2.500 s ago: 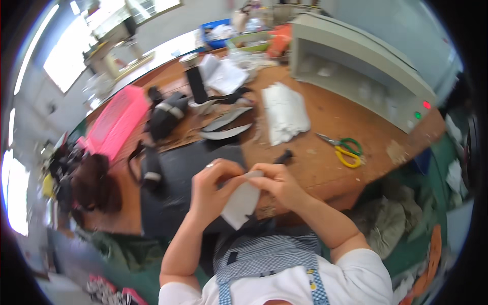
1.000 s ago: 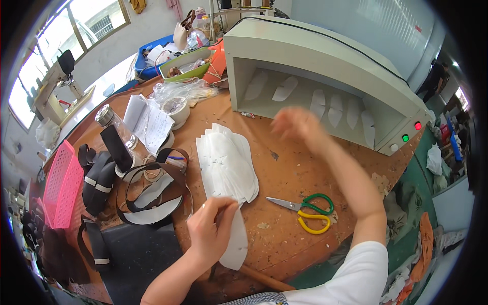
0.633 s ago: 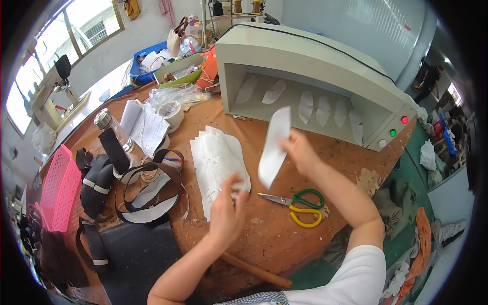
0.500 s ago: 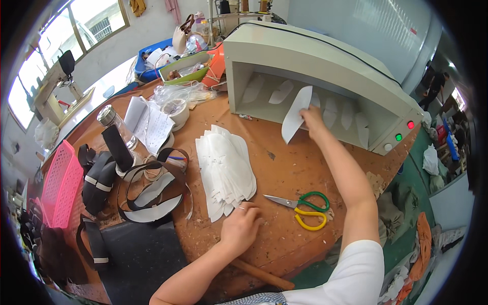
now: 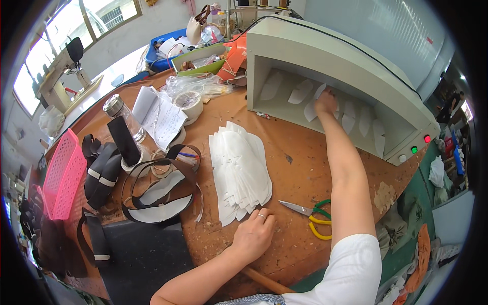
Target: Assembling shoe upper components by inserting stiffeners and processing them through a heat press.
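Inside the grey-white open-fronted machine, my right hand pinches a white leaf-shaped sheet. Several similar white pieces stand or lie in a row along the interior, on both sides of that hand. At the lower edge of a fanned pile of white cut sheets, my left hand rests on the table with its fingers curled in and a ring on one finger. Nothing shows in its fingers. Scissors with one green and one yellow handle lie right of it, partly hidden by my right forearm.
Brown straps with white-lined pads lie left of the pile. Further left are black rolls, a pink basket and a glass bottle. A notebook and white bowl stand behind. A wooden handle lies in front.
My right hand has carried the white sheet deeper into the machine, lowering it among the other pieces. The view has shifted, and my left hand stays by the pile.
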Demonstrator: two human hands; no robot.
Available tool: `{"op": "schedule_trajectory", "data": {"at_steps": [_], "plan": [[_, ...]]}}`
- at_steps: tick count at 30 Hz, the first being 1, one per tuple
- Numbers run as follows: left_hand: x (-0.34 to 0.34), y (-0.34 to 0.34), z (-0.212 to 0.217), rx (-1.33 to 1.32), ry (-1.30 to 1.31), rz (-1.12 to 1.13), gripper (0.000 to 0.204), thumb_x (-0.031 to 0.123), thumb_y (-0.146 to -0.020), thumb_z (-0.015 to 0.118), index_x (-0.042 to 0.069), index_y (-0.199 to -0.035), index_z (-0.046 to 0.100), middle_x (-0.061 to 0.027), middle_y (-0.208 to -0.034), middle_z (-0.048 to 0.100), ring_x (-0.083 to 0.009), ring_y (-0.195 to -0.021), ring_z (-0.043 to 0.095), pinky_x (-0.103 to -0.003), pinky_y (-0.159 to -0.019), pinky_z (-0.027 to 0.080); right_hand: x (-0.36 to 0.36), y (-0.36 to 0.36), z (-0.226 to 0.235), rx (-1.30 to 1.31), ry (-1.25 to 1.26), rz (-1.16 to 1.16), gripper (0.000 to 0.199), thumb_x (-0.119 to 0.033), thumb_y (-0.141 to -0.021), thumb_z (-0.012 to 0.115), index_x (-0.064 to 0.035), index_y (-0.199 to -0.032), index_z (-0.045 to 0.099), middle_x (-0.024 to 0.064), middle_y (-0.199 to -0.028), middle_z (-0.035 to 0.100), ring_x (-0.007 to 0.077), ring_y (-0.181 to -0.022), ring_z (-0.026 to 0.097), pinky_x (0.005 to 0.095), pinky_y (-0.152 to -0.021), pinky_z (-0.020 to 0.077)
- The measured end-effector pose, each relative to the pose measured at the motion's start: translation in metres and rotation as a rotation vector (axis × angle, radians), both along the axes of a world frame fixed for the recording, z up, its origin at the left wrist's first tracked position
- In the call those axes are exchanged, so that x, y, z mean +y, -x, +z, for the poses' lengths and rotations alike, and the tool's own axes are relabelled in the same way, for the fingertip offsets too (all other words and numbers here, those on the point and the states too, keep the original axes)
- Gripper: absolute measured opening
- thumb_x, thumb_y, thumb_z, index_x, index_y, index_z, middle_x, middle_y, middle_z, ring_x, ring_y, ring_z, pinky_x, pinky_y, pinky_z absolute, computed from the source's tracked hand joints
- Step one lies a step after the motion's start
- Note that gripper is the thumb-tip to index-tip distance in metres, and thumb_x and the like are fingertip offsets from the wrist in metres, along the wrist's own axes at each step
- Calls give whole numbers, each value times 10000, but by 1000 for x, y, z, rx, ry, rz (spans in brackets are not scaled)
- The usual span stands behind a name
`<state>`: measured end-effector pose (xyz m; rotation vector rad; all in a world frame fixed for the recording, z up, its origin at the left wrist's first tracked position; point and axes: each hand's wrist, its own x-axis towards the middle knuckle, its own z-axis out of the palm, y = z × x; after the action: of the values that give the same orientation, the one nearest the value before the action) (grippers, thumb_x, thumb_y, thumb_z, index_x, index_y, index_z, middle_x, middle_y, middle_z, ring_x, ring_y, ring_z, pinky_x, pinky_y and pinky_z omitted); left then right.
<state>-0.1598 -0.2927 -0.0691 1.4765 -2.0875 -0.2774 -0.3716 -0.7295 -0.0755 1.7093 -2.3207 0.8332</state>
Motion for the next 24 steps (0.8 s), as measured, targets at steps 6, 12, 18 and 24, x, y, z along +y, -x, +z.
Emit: {"op": "schedule_trajectory", "data": {"at_steps": [6,12,18,24], "plan": [[1,-4,-2,-25,4,25,79,92,-821,639,66,-884,598,-49,-934,557,-222,-838,600,-339,-616,534,23,-42,9,362,204,312,427,-164,-769,676,-71,-1166,550,146,-1139,611,333,-1041,592,430,-907,498],[1,-3,-2,-22,0,28,77,95,-827,632,60,-880,588,-57,-922,547,-230,-848,594,-351,-611,532,47,-129,16,520,199,1070,116,-123,-785,623,-57,-869,668,138,-901,676,299,-985,627,435,-799,519],[0,-1,-4,7,26,1,83,97,-826,622,48,-875,576,-81,-933,543,-248,-854,587,-355,-606,530,26,-142,2,773,184,1082,150,-152,-788,563,-74,-747,686,150,-738,672,327,-755,675,426,-691,535],[0,-4,-1,10,-35,-29,165,29,-738,581,0,-896,544,-142,-993,523,-285,-923,566,-360,-651,549,32,-151,7,696,107,1034,154,-142,-783,559,-66,-769,692,170,-781,684,325,-772,684,440,-705,536]]}}
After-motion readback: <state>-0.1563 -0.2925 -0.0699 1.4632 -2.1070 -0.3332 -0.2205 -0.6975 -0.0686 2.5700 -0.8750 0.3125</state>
